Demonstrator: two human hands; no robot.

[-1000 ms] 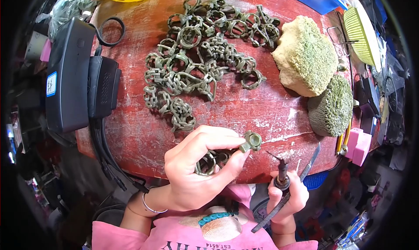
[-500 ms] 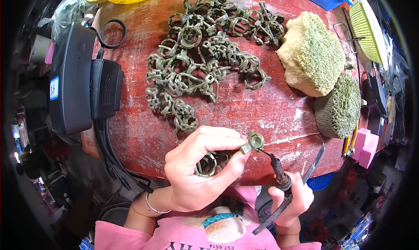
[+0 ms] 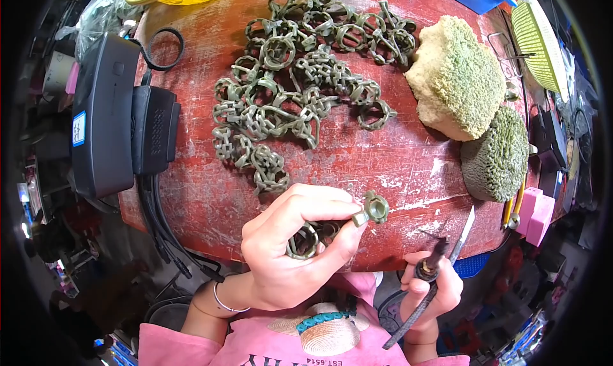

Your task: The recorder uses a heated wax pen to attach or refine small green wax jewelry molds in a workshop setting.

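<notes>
My left hand [image 3: 281, 264] is closed, pinching a small green wax-like piece [image 3: 377, 209] with a round cup-shaped end between thumb and fingertips. Under its palm hangs a green ring [image 3: 301, 241], partly hidden by the fingers. To the right, my right hand [image 3: 440, 292] grips a dark heated-pen-like tool [image 3: 437, 257] whose thin tip is blurred and apart from the green piece. In the same hand lies a slim knife [image 3: 464, 233], its bright blade pointing up and its dark handle crossing the palm.
Several green rings and chain links [image 3: 274, 110] lie heaped across the worn red table [image 3: 389, 161]. Two rough greenish blocks [image 3: 456, 78] sit at the right. A black device [image 3: 105, 117] with cables stands left. Pink blocks [image 3: 535, 216] and a green basket [image 3: 539, 46] line the right edge.
My right hand has drawn to the right, taking the pen tool's tip away from the green piece. The knife has turned with it. My left hand has barely moved; the piece is slightly turned.
</notes>
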